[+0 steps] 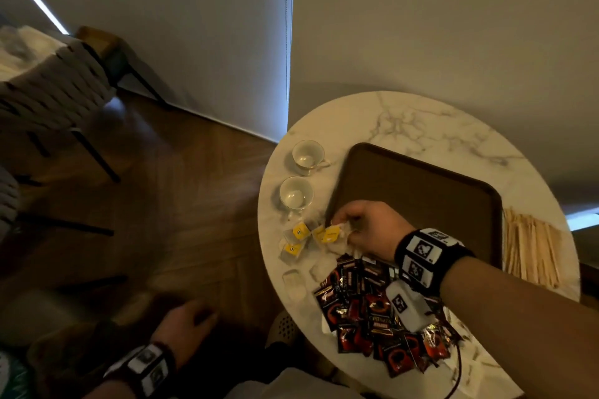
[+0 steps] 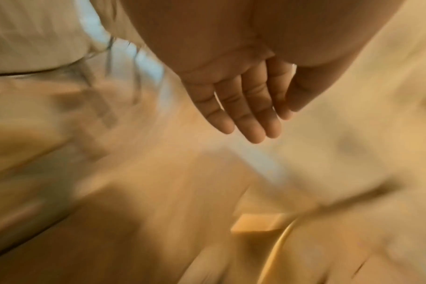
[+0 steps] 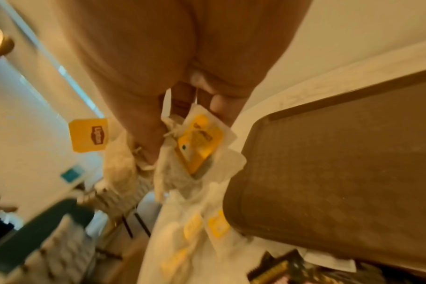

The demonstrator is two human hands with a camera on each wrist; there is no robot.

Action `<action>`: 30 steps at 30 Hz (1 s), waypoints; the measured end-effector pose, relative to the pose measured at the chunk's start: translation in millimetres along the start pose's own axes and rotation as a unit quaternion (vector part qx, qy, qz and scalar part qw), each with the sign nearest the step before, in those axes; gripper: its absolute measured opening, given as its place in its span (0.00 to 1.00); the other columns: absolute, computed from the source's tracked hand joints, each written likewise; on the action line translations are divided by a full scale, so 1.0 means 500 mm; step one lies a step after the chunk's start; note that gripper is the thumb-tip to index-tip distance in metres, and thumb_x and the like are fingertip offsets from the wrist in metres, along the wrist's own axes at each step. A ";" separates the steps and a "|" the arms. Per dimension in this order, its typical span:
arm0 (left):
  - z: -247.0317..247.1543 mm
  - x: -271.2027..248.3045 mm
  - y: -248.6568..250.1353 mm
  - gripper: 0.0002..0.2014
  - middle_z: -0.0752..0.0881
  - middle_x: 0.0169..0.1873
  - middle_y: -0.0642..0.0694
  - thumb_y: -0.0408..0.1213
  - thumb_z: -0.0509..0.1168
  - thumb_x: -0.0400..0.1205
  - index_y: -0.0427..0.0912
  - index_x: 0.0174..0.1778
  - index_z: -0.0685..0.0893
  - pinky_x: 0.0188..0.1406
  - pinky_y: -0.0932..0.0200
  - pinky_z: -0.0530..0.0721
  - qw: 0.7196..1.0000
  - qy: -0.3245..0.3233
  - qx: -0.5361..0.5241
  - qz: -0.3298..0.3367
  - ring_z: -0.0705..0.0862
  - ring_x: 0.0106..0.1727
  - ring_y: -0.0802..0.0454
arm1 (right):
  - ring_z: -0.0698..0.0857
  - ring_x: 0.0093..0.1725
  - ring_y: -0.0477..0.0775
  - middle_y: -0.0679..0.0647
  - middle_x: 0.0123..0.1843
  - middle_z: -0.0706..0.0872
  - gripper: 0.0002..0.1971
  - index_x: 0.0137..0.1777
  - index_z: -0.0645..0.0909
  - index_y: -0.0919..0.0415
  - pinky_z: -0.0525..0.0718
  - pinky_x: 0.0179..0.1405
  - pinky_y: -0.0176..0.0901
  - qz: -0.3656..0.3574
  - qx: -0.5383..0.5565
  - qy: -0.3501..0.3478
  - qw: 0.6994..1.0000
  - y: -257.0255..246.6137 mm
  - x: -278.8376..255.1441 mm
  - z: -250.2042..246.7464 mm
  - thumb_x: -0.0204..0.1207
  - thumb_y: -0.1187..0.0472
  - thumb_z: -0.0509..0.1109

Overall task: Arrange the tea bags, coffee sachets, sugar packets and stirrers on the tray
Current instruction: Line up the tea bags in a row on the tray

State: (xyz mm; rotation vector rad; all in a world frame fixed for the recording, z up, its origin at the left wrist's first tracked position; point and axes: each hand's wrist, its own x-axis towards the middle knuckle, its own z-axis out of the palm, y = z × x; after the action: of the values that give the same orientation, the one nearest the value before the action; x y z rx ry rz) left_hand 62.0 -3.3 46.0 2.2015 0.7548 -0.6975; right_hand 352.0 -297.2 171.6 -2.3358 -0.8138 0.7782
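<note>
Several tea bags [image 1: 327, 234] sit bunched in my right hand [image 1: 372, 230], fingers curled round their papery white envelopes; the right wrist view shows one yellow tag [image 3: 89, 134] dangling free at middle left. More tea bags [image 1: 296, 241] lie on the marble table [image 1: 421, 120], just left of the hand, beside the tray's lower-left corner.

The tray [image 1: 421, 185] is brown, rectangular with rounded corners, a raised rim and a matte, faintly grained floor; nothing rests on its visible surface. Glossy red-and-black coffee sachets [image 1: 366, 308] are heaped below the hand, partly under my wrist. Pale wooden stirrers [image 1: 531, 249] lie in a loose sheaf just beyond the tray's right edge. Small whitish packets [image 1: 293, 282], possibly sugar, are too blurred to confirm.

My judgement: lift the bunch clear over the rim, minding the trailing tags and strings, and set it in one corner.

My left hand [image 2: 243, 107] hangs off the table at lower left, fingers straight and together, holding nothing. Two white cups [image 1: 301, 172] stand left of the tray.
</note>
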 end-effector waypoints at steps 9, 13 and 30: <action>-0.324 -0.003 0.509 0.05 0.87 0.43 0.58 0.38 0.72 0.84 0.51 0.54 0.89 0.53 0.58 0.86 0.926 0.187 0.059 0.324 0.86 0.46 0.63 | 0.91 0.55 0.54 0.51 0.53 0.93 0.18 0.54 0.87 0.48 0.89 0.61 0.51 0.007 0.217 0.129 0.968 0.002 -0.093 -0.158 0.72 0.71 0.81; -0.366 0.022 0.683 0.08 0.91 0.47 0.57 0.50 0.70 0.83 0.54 0.54 0.88 0.58 0.48 0.89 0.897 0.162 0.076 0.404 0.90 0.50 0.57 | 0.93 0.50 0.49 0.51 0.51 0.94 0.16 0.55 0.88 0.52 0.89 0.50 0.42 -0.007 0.265 0.150 0.953 0.014 -0.126 -0.213 0.74 0.72 0.79; -0.030 0.207 0.802 0.24 0.90 0.42 0.42 0.65 0.72 0.75 0.47 0.51 0.90 0.55 0.38 0.82 0.835 -0.271 -0.299 0.374 0.87 0.43 0.42 | 0.90 0.33 0.50 0.51 0.42 0.94 0.11 0.55 0.88 0.58 0.86 0.30 0.41 -0.031 0.181 0.260 0.948 0.148 -0.057 -0.159 0.77 0.72 0.77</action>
State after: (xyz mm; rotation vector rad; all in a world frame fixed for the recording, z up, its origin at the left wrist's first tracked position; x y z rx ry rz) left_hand 410.4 -195.8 161.4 1.4148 -0.1947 -0.5235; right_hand 413.7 -389.9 188.2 -2.0276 -0.4619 0.2290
